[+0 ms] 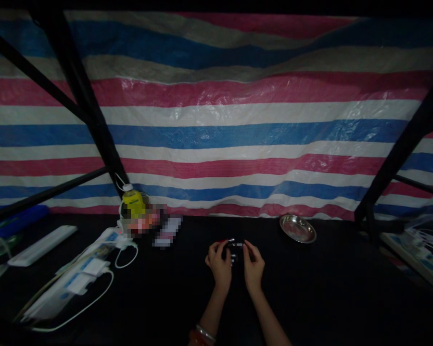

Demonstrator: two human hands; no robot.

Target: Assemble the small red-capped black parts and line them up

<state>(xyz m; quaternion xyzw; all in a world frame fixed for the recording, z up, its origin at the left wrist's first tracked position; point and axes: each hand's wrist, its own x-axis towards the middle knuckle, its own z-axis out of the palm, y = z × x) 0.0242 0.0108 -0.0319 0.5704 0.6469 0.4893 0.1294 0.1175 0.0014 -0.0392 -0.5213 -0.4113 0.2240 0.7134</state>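
Over the middle of a black table, my left hand [219, 263] and my right hand [253, 263] meet, both with fingers curled in a pinch. Together they grip a small dark object with shiny metal parts and a bit of red [234, 246]; it is too small and dim to name. A bracelet sits on my left wrist [205, 332].
A round metal dish [298, 228] lies to the right, beyond the hands. At the left are a yellow bottle [134, 202], white power strips with cables [75, 278] and a white bar [41, 246]. Black frame poles [82, 96] cross a striped tarp wall [238, 129]. More strips lie far right [414, 250].
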